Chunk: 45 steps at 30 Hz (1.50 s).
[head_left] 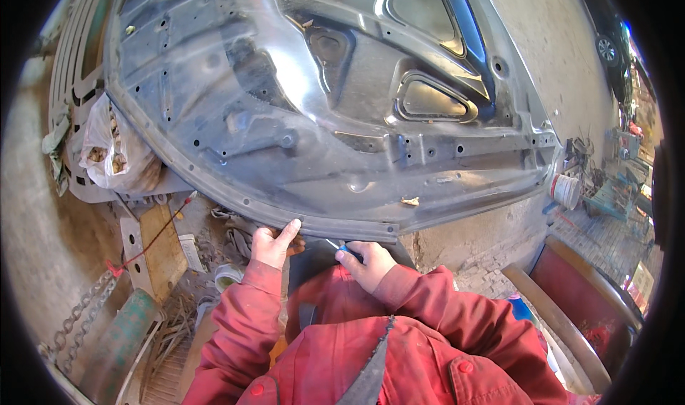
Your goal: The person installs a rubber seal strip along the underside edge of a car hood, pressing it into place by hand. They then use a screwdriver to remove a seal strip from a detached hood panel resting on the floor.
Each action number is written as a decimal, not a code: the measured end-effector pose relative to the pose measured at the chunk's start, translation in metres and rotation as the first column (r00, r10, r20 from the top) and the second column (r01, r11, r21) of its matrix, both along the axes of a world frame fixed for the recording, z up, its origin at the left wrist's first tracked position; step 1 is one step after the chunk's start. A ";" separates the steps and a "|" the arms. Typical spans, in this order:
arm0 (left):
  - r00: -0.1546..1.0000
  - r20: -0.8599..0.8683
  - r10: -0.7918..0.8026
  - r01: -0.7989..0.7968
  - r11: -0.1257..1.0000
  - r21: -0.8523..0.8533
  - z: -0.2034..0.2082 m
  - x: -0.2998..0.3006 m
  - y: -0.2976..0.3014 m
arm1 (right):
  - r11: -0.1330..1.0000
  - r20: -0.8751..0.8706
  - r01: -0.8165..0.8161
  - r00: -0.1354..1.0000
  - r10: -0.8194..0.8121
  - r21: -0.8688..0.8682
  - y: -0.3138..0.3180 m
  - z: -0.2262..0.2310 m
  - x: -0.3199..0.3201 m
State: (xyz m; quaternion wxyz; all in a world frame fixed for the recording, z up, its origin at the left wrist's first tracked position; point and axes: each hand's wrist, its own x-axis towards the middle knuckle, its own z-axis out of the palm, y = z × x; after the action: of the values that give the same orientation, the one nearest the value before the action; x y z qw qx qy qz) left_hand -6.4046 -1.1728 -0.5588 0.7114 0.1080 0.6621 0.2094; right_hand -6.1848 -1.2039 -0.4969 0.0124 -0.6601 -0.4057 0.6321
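**Here, a hood edge is worked by two hands**

A large bare grey steel car hood panel (321, 113), underside up, is propped ahead. Its near rim is touched by the left hand (273, 242), fingers extended. A blue-handled thin tool (341, 247) is gripped by the right hand (365, 262). A white plastic bag (107, 148) is seen at left.

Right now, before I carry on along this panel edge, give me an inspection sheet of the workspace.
Surface: bare concrete ground, dusty; the work sits on a low support, mostly hidden.
Job's things: large grey car body panel, inner side up, its near edge flange facing the person; small blue-handled tool.
Clutter: clear plastic bag of small parts, metal chain, green cylinder, white bucket.
Grippers: left hand with its forefinger on the flange; right hand closed around the tool.
Cables: thin red cord at left.
Surroundings: red-topped bench, parked car, tools on brick paving.
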 end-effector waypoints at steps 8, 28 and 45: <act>0.953 -0.183 -0.241 0.245 0.970 0.000 0.011 0.001 0.004 | 0.991 0.116 -0.109 0.988 0.100 0.079 -0.006 -0.002 -0.001; 0.156 -0.980 -0.122 0.869 -0.455 0.195 0.023 -0.008 0.058 | 1.000 -0.005 0.019 1.000 -0.019 0.014 -0.010 -0.007 -0.009; 0.153 -0.988 0.020 0.915 -0.381 0.134 0.015 0.002 0.024 | 0.978 0.040 0.035 0.998 -0.044 0.205 -0.024 -0.029 -0.012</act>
State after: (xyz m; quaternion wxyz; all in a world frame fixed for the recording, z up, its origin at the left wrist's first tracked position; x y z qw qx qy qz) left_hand -6.4027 -1.1487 -0.5439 0.0965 0.9287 0.3475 0.0859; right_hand -6.1966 -1.2278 -0.5257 0.0836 -0.6772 -0.4555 0.5717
